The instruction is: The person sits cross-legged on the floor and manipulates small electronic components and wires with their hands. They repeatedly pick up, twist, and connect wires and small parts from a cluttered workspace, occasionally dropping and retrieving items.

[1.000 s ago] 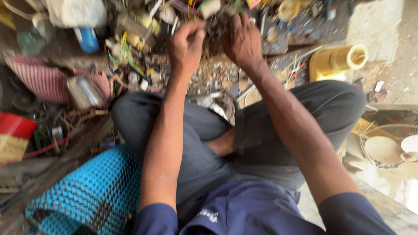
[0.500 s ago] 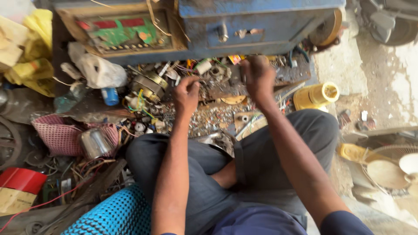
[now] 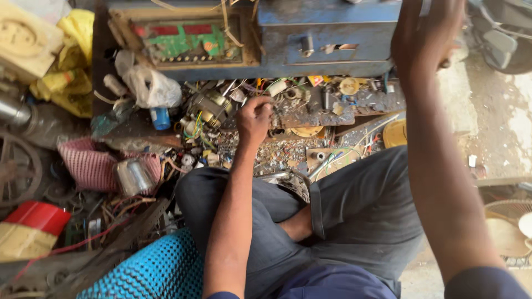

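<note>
1. The person sits cross-legged on the floor, grey trousers (image 3: 354,216) folded under them, facing a big blue metal casing (image 3: 327,39) that stands at the far edge of the clutter.
2. The left hand (image 3: 254,119) is down in the scrap heap (image 3: 288,149) just in front of the blue casing, its fingers curled in and pinched together on some small piece among the wires; what the piece is I cannot tell, it is too small and hidden by the knuckles.
3. The right hand (image 3: 424,39) is raised up against the right end of the blue casing, fingers bent over its upper corner; whether it grips the edge or only rests there, I cannot tell.
4. Set in the left part of the casing is a green circuit board (image 3: 191,41) with red strips above it.
5. Below the board lies a crumpled white plastic bag (image 3: 149,86), with a small blue cap (image 3: 160,118) just under it.
6. Further left of the casing is a yellow bag (image 3: 72,55).
7. Well in front of the casing, on the left, a pink woven basket (image 3: 88,166) lies with a shiny metal can (image 3: 133,177) touching it.
8. Nearest me, beside the person's left knee, is blue mesh (image 3: 155,271), and a red lid (image 3: 39,217) lies at the far left.
</note>
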